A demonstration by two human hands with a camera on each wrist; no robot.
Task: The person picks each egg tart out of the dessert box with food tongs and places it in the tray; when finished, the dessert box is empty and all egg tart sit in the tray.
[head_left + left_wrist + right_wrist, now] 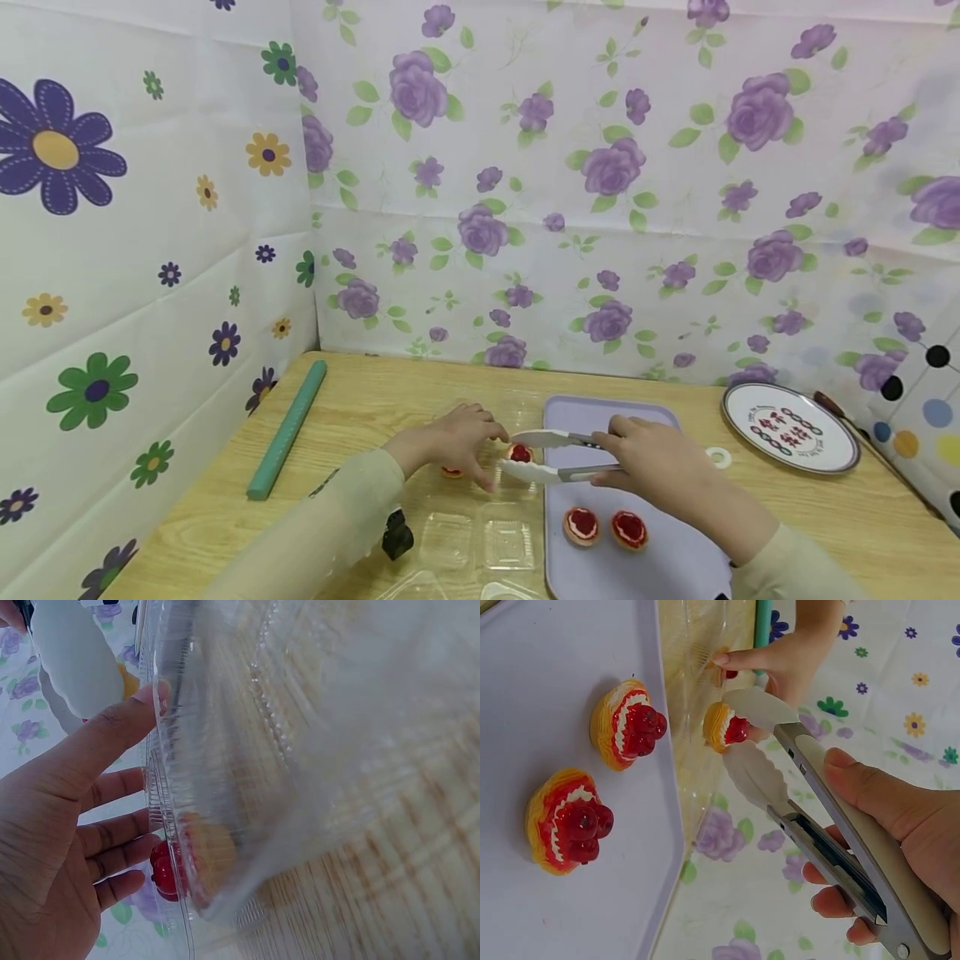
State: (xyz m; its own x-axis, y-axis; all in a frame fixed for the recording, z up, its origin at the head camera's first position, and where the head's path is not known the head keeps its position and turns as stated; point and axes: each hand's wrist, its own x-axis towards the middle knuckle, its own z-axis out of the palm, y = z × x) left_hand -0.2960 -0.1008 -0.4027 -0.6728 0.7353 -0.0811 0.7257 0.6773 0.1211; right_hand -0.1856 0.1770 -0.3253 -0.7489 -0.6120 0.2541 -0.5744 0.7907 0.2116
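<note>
My right hand (648, 462) grips a pair of tongs (855, 855) with white scalloped tips. Between the tips sits a small berry-topped tart (718, 727), over the clear plastic container (446, 540). My left hand (459, 437) is at that container, its thumb touching the rim and its other fingers extended along the wall in the left wrist view. Another tart (208, 859) with red berries lies inside the container, close by the left fingers. Two more tarts, one on the left (581, 527) and one on the right (628, 531), rest on the lilac tray (600, 575).
A green bar (288, 433) lies along the table's left side. Right of the tray are a white ring (718, 457), a patterned plate (791, 427) and a long stick with a brown end (828, 404). Flowered cloths hang behind and on the left.
</note>
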